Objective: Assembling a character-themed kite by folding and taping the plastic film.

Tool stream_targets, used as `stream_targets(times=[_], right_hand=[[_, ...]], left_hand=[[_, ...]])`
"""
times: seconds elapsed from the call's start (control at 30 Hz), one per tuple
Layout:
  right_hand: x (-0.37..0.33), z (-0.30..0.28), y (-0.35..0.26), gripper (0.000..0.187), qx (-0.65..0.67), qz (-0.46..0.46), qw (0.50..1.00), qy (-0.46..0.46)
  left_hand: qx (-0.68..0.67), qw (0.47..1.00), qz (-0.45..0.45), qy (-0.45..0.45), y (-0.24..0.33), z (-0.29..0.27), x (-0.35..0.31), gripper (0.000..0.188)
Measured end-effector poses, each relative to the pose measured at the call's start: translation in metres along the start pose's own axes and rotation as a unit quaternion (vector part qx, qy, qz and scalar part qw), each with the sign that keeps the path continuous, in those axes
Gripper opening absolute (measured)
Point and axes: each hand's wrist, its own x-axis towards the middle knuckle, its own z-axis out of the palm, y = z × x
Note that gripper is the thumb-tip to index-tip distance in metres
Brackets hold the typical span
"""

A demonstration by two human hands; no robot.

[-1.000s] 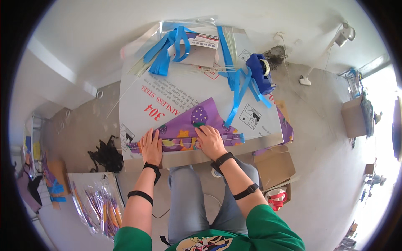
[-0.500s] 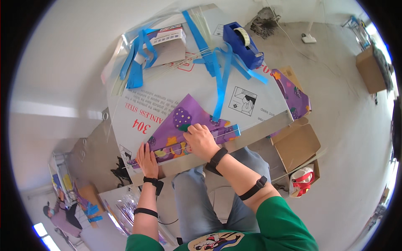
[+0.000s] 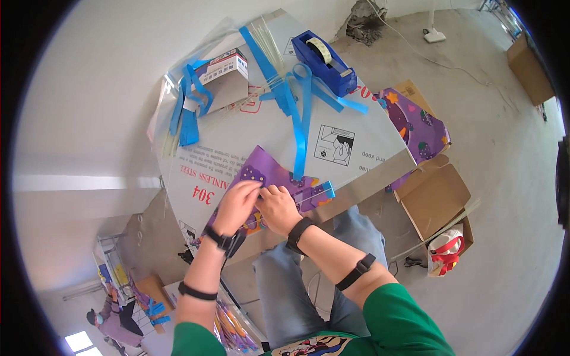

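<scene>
Fingers point(image 3: 271, 191) of both hands bend together over the fold of the purple patterned cloth point(image 3: 259, 161); their tips are hidden, so I cannot tell whether they pinch it. The left hand point(image 3: 236, 206), flat on the cloth's left part a moment ago, is now lifted and turned in beside the right hand point(image 3: 279, 210). Both therefore seem to work at one spot, leaving that left part unpressed. The cloth lies along the bench's near edge, a blue strip point(image 3: 329, 189) at its right end.

Across the bench point(image 3: 380, 148) are blue ribbons point(image 3: 301, 139), pale thin sticks point(image 3: 267, 44), a box point(image 3: 228, 86) and a blue tape dispenser point(image 3: 328, 70). An open carton point(image 3: 436, 193) and a white-and-red bag point(image 3: 442, 261) sit at right; another person point(image 3: 116, 329) is far off at lower left.
</scene>
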Motion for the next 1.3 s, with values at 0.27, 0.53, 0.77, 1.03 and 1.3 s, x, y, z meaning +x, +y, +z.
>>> stream_targets(times=[0.27,0.53,0.77,1.03,1.3], right_hand=[[0.005,0.018,-0.002,0.02,0.188,0.036,0.96,0.202],[-0.002,0.016,-0.004,0.017,0.494,0.163,0.847,0.112],[-0.006,0.039,-0.005,0.025,0.545,0.142,0.821,0.098],[-0.014,0.1,0.009,0.032,0.672,0.148,0.722,0.078],[-0.014,0.081,0.005,0.029,0.684,0.137,0.715,0.047]], left_hand=[[0.078,0.985,-0.132,-0.079,0.007,0.081,0.126,0.037],[0.064,0.993,-0.089,-0.039,0.008,0.103,0.139,0.033],[0.074,0.987,-0.131,0.051,0.023,0.108,0.132,0.032],[0.043,0.98,-0.178,-0.077,0.021,0.106,0.136,0.026],[-0.108,0.988,-0.113,-0.021,0.012,0.108,0.135,0.027]])
